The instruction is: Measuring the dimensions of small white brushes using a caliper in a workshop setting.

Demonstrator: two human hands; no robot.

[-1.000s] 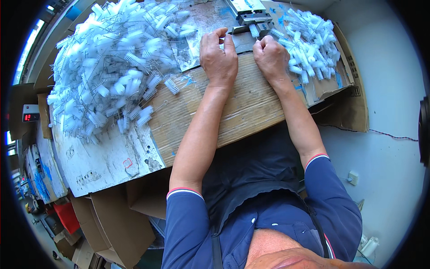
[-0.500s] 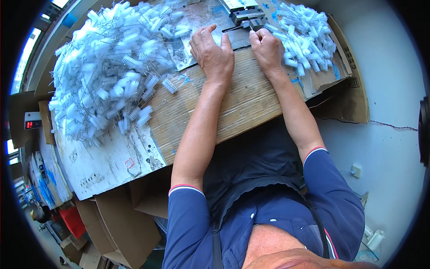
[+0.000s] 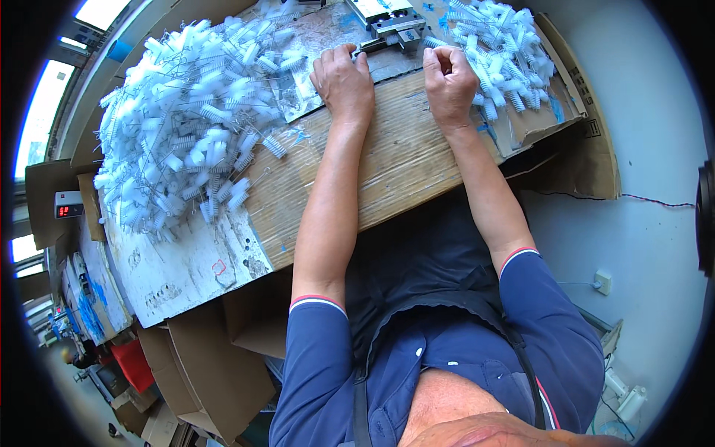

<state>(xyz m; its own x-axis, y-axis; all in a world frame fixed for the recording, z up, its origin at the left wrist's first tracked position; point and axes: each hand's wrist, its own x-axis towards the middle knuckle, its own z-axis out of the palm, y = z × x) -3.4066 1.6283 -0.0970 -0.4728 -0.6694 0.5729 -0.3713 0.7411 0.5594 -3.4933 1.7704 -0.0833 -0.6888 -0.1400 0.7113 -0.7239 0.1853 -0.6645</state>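
Note:
Small white nylon-bristled brushes with twisted wire stems lie in a big heap (image 3: 197,127) on the left and a smaller heap (image 3: 503,59) on the right. Between them, at the far side, sits a metal clamping fixture (image 3: 398,30) with a block and a narrow bar toward my left hand. My left hand (image 3: 344,86) is at the near end of that bar, fingers bent and thumb close to them; what they grip is hidden. Beside the right heap, my right hand (image 3: 451,88) is closed in a pinch, thumb against forefinger. Anything between those fingertips is too small to make out.
The bench has a ribbed cardboard sheet (image 3: 395,149) in front and a worn white board (image 3: 201,279) at left. Cardboard boxes (image 3: 212,365) stand below its left edge. A small box with a red display (image 3: 68,204) is at far left; a white wall (image 3: 648,134) is at right.
My right hand has drawn back from the fixture toward me. My left hand's fingers have bent in, and its thumb has come closer to the bar. The whole view has shifted slightly.

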